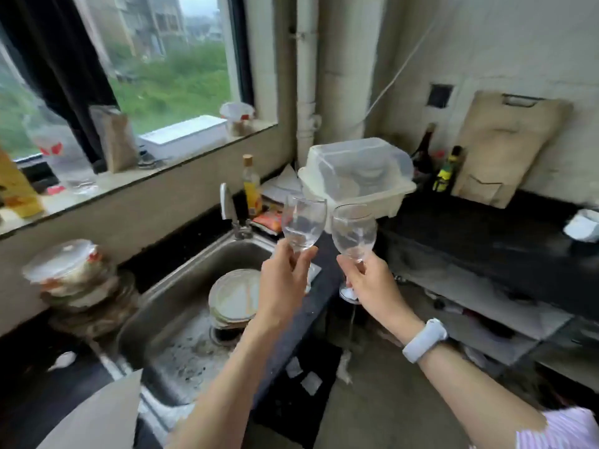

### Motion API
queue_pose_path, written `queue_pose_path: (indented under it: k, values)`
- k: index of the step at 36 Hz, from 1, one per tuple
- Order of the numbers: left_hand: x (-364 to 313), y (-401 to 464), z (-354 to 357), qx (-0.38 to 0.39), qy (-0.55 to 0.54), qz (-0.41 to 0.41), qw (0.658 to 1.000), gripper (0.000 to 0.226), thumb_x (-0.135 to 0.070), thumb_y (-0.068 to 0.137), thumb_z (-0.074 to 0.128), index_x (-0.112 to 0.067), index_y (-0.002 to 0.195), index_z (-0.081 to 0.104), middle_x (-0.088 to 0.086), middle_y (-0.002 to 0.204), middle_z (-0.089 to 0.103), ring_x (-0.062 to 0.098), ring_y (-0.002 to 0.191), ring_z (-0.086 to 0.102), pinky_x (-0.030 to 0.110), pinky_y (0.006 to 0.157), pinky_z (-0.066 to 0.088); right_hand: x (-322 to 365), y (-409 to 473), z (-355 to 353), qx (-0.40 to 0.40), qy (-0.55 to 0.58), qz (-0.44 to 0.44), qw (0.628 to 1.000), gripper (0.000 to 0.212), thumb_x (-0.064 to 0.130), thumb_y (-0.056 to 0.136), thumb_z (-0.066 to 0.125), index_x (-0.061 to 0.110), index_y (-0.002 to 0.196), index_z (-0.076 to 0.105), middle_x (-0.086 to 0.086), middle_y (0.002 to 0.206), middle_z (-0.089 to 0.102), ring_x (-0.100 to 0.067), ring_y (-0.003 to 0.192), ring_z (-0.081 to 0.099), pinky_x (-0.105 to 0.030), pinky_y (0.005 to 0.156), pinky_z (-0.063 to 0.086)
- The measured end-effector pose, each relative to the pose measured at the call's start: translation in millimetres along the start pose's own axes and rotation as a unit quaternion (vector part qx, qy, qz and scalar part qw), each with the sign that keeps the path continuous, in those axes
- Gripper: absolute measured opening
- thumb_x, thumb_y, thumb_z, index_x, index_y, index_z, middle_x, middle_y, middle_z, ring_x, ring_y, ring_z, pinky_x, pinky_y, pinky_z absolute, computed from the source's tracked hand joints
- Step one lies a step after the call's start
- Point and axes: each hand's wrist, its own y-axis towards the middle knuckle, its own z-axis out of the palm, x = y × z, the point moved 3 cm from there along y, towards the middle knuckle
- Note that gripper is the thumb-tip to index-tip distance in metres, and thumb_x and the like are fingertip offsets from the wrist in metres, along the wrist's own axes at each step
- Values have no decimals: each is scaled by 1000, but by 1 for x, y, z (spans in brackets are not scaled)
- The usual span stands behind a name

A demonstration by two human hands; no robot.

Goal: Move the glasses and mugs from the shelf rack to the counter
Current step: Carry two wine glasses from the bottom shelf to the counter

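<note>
I hold two clear stemmed wine glasses upright in front of me. My left hand (285, 280) grips the stem of the left wine glass (303, 223), over the right edge of the steel sink (181, 306). My right hand (369, 283), with a white band on its wrist, grips the stem of the right wine glass (354, 233); its foot shows below my fingers. Both bowls are empty and nearly touch. The dark counter (479, 231) stretches to the right of the glasses. No shelf rack or mug is in view.
A lidded plastic dish box (356, 176) stands on the counter corner behind the glasses. Bottles (449, 170) and a cutting board (509, 147) lean at the back wall. The sink holds plates (235, 296); stacked lidded containers (74, 277) sit to its left. A tap (228, 209) rises behind the sink.
</note>
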Motion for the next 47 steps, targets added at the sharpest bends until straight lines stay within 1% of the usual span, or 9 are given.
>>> queue_pose_path:
  k: [3, 6, 10, 17, 24, 31, 36, 45, 47]
  values:
    - [-34, 10, 81, 63, -28, 23, 997, 14, -27, 87, 59, -24, 76, 52, -17, 52, 53, -12, 52, 50, 5, 52, 37, -24, 5, -82, -55, -19, 14, 998, 16, 28, 90, 54, 12, 90, 58, 7, 58, 53, -3, 52, 51, -16, 54, 40]
    - [-65, 18, 154, 120, -43, 45, 991, 21, -31, 87, 59, -17, 75, 51, -13, 53, 50, -8, 49, 49, 8, 49, 37, -49, 4, -155, -122, -49, 36, 991, 13, 29, 90, 55, 16, 89, 57, 10, 58, 53, -3, 54, 52, -17, 55, 40]
    - [-104, 22, 245, 192, -60, 79, 976, 23, -33, 87, 58, -22, 70, 47, -11, 54, 49, -7, 51, 50, 9, 48, 37, -77, -6, -239, -202, -61, 58, 976, 16, 28, 90, 54, 28, 74, 51, 6, 55, 50, 0, 46, 52, -12, 45, 39]
    - [-141, 23, 396, 322, -88, 106, 937, 31, -38, 88, 56, -9, 81, 51, -2, 61, 55, 10, 55, 52, 18, 48, 38, -141, -21, -359, -333, -92, 119, 931, 31, 27, 89, 56, 23, 60, 45, 2, 49, 46, -4, 43, 45, -13, 44, 34]
    - [-157, 40, 545, 407, -138, 82, 899, 21, -33, 88, 57, -18, 76, 50, -4, 60, 55, -2, 47, 55, 10, 42, 39, -218, 3, -457, -415, -86, 185, 887, 31, 26, 87, 57, 21, 59, 47, 5, 47, 48, -1, 42, 49, -13, 46, 36]
    - [-159, 76, 669, 470, -131, 50, 871, 20, -35, 85, 60, -15, 85, 57, -1, 70, 64, 5, 58, 58, 10, 51, 42, -280, 50, -536, -441, -77, 259, 855, 31, 25, 88, 56, 21, 60, 47, 5, 49, 52, 0, 42, 52, -23, 54, 41]
    - [-154, 87, 744, 493, -117, 8, 862, 20, -33, 83, 65, -13, 86, 64, 4, 73, 67, 15, 68, 63, 18, 58, 45, -327, 73, -574, -445, -54, 285, 847, 15, 27, 89, 56, 23, 76, 50, 4, 56, 53, 1, 46, 54, -14, 52, 43]
    - [-128, 79, 872, 523, -49, -43, 850, 16, -34, 79, 69, -22, 69, 64, -7, 60, 63, 6, 58, 58, 10, 50, 41, -435, 106, -637, -418, -21, 361, 833, 19, 27, 87, 59, 9, 90, 58, -1, 72, 60, -15, 68, 59, -27, 66, 46]
    - [-120, 79, 901, 512, -28, -51, 857, 17, -36, 77, 71, -23, 69, 64, -9, 61, 62, 5, 60, 58, 15, 53, 40, -460, 116, -652, -412, -35, 365, 834, 19, 24, 85, 60, 5, 86, 60, -4, 73, 62, -17, 70, 60, -20, 65, 45]
